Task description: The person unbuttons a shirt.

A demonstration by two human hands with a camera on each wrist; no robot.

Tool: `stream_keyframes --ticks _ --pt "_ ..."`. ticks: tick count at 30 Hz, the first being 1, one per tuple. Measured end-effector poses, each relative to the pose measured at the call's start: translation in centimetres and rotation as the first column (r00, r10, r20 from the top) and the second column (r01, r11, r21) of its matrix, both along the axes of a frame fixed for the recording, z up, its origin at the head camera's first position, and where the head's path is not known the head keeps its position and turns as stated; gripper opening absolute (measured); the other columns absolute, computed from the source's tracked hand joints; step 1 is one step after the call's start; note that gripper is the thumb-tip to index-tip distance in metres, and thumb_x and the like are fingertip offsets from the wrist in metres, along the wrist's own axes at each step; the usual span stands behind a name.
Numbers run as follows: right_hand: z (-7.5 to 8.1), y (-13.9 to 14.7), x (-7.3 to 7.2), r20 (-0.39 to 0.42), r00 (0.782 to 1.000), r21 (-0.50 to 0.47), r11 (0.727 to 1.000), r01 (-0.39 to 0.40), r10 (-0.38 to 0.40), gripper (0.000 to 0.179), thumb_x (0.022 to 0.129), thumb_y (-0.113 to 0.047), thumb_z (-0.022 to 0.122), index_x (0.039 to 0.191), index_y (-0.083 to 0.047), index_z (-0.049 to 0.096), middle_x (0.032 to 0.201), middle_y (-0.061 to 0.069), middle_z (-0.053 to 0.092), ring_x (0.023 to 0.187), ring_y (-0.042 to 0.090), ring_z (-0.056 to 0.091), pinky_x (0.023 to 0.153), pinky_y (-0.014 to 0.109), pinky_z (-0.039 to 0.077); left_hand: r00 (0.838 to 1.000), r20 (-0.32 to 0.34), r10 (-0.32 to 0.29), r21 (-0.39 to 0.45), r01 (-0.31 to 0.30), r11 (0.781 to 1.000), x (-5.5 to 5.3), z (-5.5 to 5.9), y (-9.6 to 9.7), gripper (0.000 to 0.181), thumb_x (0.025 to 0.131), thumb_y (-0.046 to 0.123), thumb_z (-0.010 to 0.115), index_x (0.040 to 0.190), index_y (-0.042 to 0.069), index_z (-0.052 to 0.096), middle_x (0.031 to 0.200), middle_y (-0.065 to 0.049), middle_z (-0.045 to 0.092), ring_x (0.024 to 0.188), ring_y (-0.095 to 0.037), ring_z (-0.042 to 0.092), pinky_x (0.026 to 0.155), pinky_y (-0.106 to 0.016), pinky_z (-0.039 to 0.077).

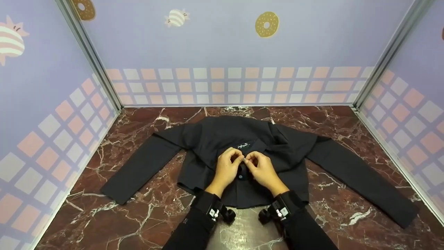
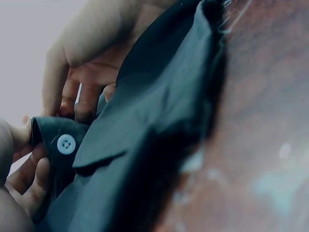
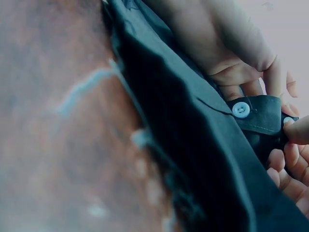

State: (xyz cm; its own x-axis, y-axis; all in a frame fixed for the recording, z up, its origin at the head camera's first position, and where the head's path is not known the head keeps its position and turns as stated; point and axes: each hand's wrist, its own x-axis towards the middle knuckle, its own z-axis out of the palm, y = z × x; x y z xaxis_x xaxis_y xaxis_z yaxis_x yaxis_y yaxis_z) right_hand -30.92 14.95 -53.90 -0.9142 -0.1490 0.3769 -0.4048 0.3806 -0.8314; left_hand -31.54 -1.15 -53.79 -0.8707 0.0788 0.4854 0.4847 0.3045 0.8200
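A black long-sleeved shirt lies spread out, its sleeves reaching to both sides. Near its neck label, my left hand and right hand meet fingertip to fingertip. Both pinch the edge of the front placket, lifting it a little. A white four-hole button sits on the raised strip, between the hands. At the strip's end, my right thumb presses by a second, half-covered button. Another button shows lower on the front. In the head view, the fingers hide the pinched cloth.
The shirt rests on a dark red marbled tabletop. Pale purple panels with pink and white squares wall it in at the back, left and right. The right sleeve reaches close to the right wall. Both wrists wear black straps with small cameras.
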Motion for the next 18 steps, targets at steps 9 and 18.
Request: stream_keyframes --ticks 9,18 --pt "-0.16 0.24 -0.13 0.094 0.995 -0.106 0.994 -0.035 0.045 0.008 0.097 -0.006 0.072 0.096 0.000 0.067 0.076 0.004 0.062 0.053 0.014 0.055 0.041 0.024 0.046 0.987 0.161 -0.009 -0.035 0.015 0.999 0.07 0.15 0.06 0.008 0.100 0.010 0.070 0.094 0.005 0.069 0.084 0.000 0.065 0.073 -0.011 0.058 0.067 -0.026 0.050" --pt "0.24 0.17 0.00 0.149 0.988 -0.084 0.996 -0.038 0.050 0.012 0.098 -0.010 0.072 0.095 0.000 0.066 0.072 0.008 0.061 0.052 0.015 0.055 0.041 0.024 0.047 0.914 0.387 -0.122 0.098 0.090 0.991 0.09 0.25 -0.22 0.012 0.106 0.016 0.061 0.103 0.005 0.066 0.092 -0.001 0.064 0.080 -0.012 0.060 0.069 -0.027 0.054"
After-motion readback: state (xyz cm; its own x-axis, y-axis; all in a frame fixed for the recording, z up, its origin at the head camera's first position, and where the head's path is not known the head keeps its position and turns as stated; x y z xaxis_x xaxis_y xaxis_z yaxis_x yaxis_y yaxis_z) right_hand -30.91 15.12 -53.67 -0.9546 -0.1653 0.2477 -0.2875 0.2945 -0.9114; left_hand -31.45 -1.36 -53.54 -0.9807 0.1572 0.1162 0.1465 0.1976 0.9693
